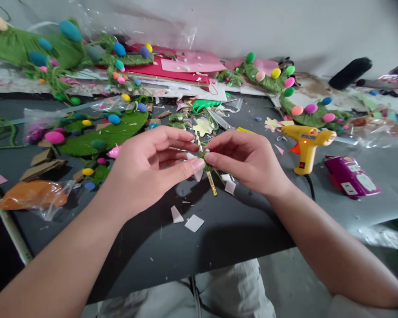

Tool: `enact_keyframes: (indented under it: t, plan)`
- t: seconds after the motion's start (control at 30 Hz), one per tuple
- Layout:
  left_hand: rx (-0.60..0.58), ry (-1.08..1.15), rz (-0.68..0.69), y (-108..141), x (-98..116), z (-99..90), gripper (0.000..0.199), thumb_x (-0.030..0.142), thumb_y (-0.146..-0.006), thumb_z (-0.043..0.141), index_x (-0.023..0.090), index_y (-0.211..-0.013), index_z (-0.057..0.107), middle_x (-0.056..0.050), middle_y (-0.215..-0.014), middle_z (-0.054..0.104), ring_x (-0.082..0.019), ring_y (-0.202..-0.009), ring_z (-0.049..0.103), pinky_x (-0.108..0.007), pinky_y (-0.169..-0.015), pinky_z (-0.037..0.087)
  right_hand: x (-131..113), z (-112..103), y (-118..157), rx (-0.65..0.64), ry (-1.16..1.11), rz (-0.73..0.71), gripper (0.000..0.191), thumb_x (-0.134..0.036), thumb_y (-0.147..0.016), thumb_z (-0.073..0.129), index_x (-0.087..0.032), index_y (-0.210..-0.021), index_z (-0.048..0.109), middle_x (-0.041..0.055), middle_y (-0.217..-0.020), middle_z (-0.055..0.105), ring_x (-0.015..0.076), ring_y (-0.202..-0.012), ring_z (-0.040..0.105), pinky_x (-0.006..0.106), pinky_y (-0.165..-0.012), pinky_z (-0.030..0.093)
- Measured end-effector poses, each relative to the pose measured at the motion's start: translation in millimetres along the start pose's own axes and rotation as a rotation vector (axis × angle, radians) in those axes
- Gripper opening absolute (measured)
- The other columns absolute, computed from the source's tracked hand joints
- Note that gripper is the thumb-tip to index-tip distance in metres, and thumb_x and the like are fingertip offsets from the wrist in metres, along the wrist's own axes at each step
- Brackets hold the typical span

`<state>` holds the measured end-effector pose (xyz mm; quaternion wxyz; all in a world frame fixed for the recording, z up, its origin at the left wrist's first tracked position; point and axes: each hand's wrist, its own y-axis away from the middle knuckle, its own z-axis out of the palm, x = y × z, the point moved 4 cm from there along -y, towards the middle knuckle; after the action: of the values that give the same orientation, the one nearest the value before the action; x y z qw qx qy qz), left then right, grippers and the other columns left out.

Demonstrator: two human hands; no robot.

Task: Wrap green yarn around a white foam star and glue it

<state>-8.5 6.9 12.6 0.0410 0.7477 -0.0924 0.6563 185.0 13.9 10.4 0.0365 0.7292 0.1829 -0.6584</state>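
Both hands meet over the middle of the dark table, pinching a small green craft piece point(204, 167) between their fingertips. My left hand point(154, 161) has its thumb against the left side, where a bit of white paper point(198, 175) sticks out below. My right hand point(247, 161) closes thumb and index finger on the other side. A yellow-and-white twisted strand point(198, 142) rises just behind the piece; whether it is attached I cannot tell. Below lies a gold glittery strip point(212, 183). White paper scraps point(194, 223) are on the table nearer me.
At right, a yellow glue gun point(307, 148) stands with its light on, beside a purple packet point(353, 176). Green decorations with coloured eggs point(102, 134) lie left and behind. An orange bagged item point(35, 195) sits at left. Pale yellow flowers point(203, 126) and scissors-like blades point(219, 119) lie beyond my hands.
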Motion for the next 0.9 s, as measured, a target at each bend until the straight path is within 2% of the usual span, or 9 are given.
enact_keyframes:
  t: [0.1, 0.2, 0.27, 0.37, 0.53, 0.73, 0.8, 0.9]
  plan:
    - [-0.028, -0.045, -0.034, 0, -3, 1.0, 0.028, 0.025, -0.075, 0.089, 0.027, -0.101, 0.078, 0.003, -0.092, 0.08, -0.014, -0.078, 0.077, -0.017, -0.072, 0.064, 3, -2, -2, -0.005, -0.036, 0.038, 0.019, -0.03, -0.084, 0.083, -0.016, -0.094, 0.074, -0.0003, -0.08, 0.072, 0.0103, -0.07, 0.067, 0.022, -0.065, 0.057]
    - [-0.008, -0.093, -0.042, 0, -4, 0.8, 0.02, 0.025, -0.079, 0.085, 0.027, -0.098, 0.079, 0.005, -0.08, 0.078, -0.014, -0.072, 0.076, -0.017, -0.068, 0.063, 4, -3, -4, -0.033, -0.008, 0.048, 0.018, -0.033, -0.092, 0.073, -0.015, -0.093, 0.072, 0.0009, -0.079, 0.072, 0.011, -0.07, 0.068, 0.023, -0.066, 0.057]
    - [0.012, -0.107, -0.042, 0, -4, 0.0, 0.021, 0.024, -0.079, 0.086, 0.028, -0.097, 0.079, 0.005, -0.079, 0.078, -0.014, -0.073, 0.076, -0.016, -0.067, 0.062, 3, -5, -4, 0.005, 0.047, 0.038, 0.021, -0.035, -0.097, 0.067, -0.015, -0.092, 0.069, 0.0014, -0.08, 0.071, 0.0105, -0.07, 0.067, 0.023, -0.066, 0.056]
    - [0.029, -0.118, -0.035, 0, -4, -1.1, 0.021, 0.024, -0.078, 0.086, 0.029, -0.097, 0.079, 0.006, -0.081, 0.078, -0.014, -0.076, 0.076, -0.016, -0.069, 0.062, 1, -6, -3, 0.055, 0.157, 0.016, 0.03, -0.042, -0.097, 0.066, -0.016, -0.083, 0.066, -0.0001, -0.072, 0.065, 0.0088, -0.064, 0.059, 0.021, -0.06, 0.05]
    - [0.018, -0.144, -0.001, 1, -4, 1.1, 0.019, 0.028, -0.08, 0.085, 0.029, -0.098, 0.078, 0.005, -0.082, 0.078, -0.016, -0.076, 0.076, -0.021, -0.07, 0.063, 2, 0, 0, 0.042, 0.199, 0.031, 0.036, -0.05, -0.082, 0.081, -0.016, -0.082, 0.071, 0.0, -0.071, 0.066, 0.0098, -0.062, 0.055, 0.022, -0.055, 0.044]
    - [0.043, -0.171, 0.029, 1, -5, 1.3, 0.017, 0.033, -0.083, 0.082, 0.03, -0.1, 0.079, 0.003, -0.085, 0.078, -0.018, -0.078, 0.075, -0.026, -0.073, 0.064, 5, 0, -2, -0.034, 0.183, 0.048, 0.031, -0.047, -0.094, 0.069, -0.017, -0.09, 0.067, 0.0003, -0.075, 0.064, 0.0106, -0.064, 0.055, 0.024, -0.059, 0.046]
    - [0.039, -0.192, 0.042, 0, -5, 0.4, 0.02, 0.035, -0.085, 0.08, 0.03, -0.105, 0.08, 0.001, -0.092, 0.079, -0.02, -0.084, 0.075, -0.028, -0.077, 0.064, 6, -3, -3, -0.019, 0.235, 0.066, 0.03, -0.045, -0.1, 0.06, -0.019, -0.085, 0.061, -0.0011, -0.071, 0.06, 0.0101, -0.062, 0.053, 0.025, -0.057, 0.043]
    - [0.035, -0.244, 0.072, -1, -4, -1.8, 0.028, 0.036, -0.089, 0.076, 0.031, -0.116, 0.079, 0.0, -0.106, 0.079, -0.021, -0.095, 0.074, -0.029, -0.084, 0.063, 5, -12, -3, 0.058, 0.413, 0.05, 0.045, -0.046, -0.105, 0.048, -0.02, -0.068, 0.051, -0.0023, -0.059, 0.051, 0.0102, -0.056, 0.045, 0.028, -0.055, 0.036]
